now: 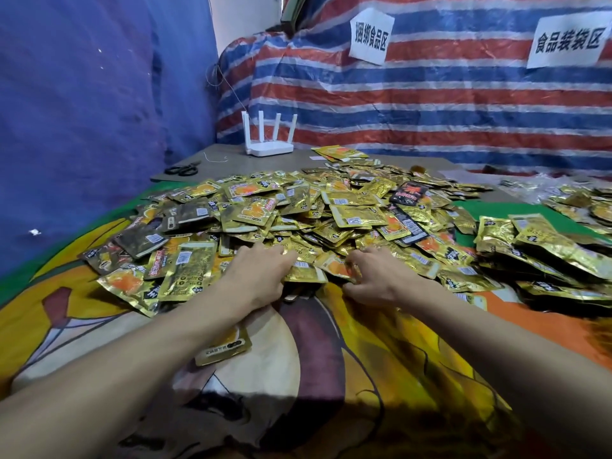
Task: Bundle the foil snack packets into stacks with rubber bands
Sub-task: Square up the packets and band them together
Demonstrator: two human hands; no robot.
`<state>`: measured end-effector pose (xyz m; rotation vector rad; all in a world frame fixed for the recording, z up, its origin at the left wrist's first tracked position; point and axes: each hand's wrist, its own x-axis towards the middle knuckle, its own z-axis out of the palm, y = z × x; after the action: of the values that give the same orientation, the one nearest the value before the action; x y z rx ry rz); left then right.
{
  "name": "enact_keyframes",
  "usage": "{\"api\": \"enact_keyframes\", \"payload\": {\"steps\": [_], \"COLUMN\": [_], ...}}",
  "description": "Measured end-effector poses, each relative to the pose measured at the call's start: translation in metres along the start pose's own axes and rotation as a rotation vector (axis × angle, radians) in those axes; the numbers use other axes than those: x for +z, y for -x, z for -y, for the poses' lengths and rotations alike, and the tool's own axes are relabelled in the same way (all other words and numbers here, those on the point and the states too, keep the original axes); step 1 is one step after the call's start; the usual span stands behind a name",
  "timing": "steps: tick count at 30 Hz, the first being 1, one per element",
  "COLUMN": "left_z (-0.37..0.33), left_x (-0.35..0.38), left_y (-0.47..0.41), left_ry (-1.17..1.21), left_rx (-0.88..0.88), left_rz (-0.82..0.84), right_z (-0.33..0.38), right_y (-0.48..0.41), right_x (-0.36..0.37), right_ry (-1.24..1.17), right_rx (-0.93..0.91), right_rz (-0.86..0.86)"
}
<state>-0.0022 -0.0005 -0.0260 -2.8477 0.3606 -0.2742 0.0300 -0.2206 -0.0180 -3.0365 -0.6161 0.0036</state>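
Fingers, left: those (281,257) of the left hand (261,276) lay fairly straight and close together, pressed flat on the heap's near edge; thumb hidden.
Fingers, right: those (359,257) of the right hand (374,276) were curled, with tips and thumb closed on the edge of a few packets; the number could not be told.
Task item: gold foil snack packets (298,210), in a broad loose heap at mid-table, overlapping at every angle, fronts and backs mixed.
Stray: single gold packet (225,346), lying apart from the heap on the cloth, partly under the left forearm.
Side lot: slumped rows of gold packets (546,253) at the right; no band was visible on them.
Rubber bands: none could be made out.
Odd item: black-and-red foil packet (409,193), lying on the heap's far right.
Surface: yellow-and-orange cartoon-printed cloth (331,376).
Beyond: black-handled scissors (183,168) and white four-antenna router (268,137), on a grey board at the far edge.
Backdrop: red, white and blue striped tarpaulin (430,104).
Stage, judged: gathering a handful, with nothing yet squared or banded.
Risk, judged: slick foil faces could let a handful fan out or slide apart when lifted. Mixed orientations would leave an uneven stack that a band could slip off. The black-and-red packet could be swept into a gold bundle.
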Motion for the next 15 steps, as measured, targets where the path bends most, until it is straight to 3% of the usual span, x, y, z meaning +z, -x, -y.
{"api": "enact_keyframes", "payload": {"steps": [3, 7, 15], "left_z": [0.001, 0.018, 0.045], "left_x": [-0.008, -0.030, -0.043], "left_y": [-0.007, -0.014, -0.011], "left_ry": [0.088, 0.424, 0.764], "left_rx": [0.015, -0.059, -0.169], "left_rz": [-0.008, 0.008, -0.274], "right_z": [-0.002, 0.003, 0.008], "right_y": [-0.004, -0.009, -0.004], "right_x": [0.001, 0.005, 0.012], "right_ry": [0.018, 0.058, -0.117], "right_rx": [-0.045, -0.029, 0.037], "right_rz": [-0.013, -0.074, -0.344]}}
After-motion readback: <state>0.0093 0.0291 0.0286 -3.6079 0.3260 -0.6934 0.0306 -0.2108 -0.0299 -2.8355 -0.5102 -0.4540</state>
